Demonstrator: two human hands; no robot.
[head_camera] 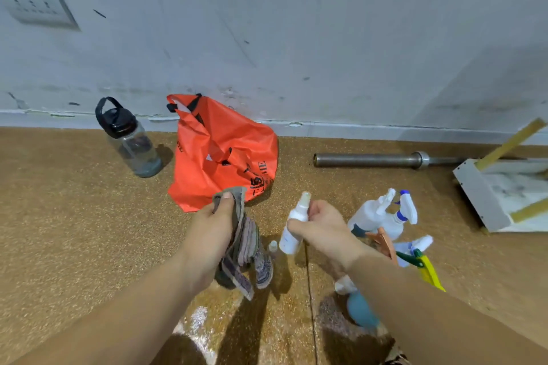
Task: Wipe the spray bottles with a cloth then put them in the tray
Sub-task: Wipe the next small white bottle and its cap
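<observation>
My right hand grips a small white spray bottle around its middle, holding it tilted above the floor. My left hand holds a striped grey cloth that hangs down beside the bottle, a short gap apart from it. To the right, several other spray bottles lie on the floor: a large white one with a blue-and-white trigger and one with a green and yellow trigger. A tiny clear bottle stands between my hands. The white tray sits at the far right.
An orange plastic bag lies against the wall behind my hands. A clear water bottle with a black lid stands to its left. A steel bar lies along the wall. A teal object rests under my right forearm.
</observation>
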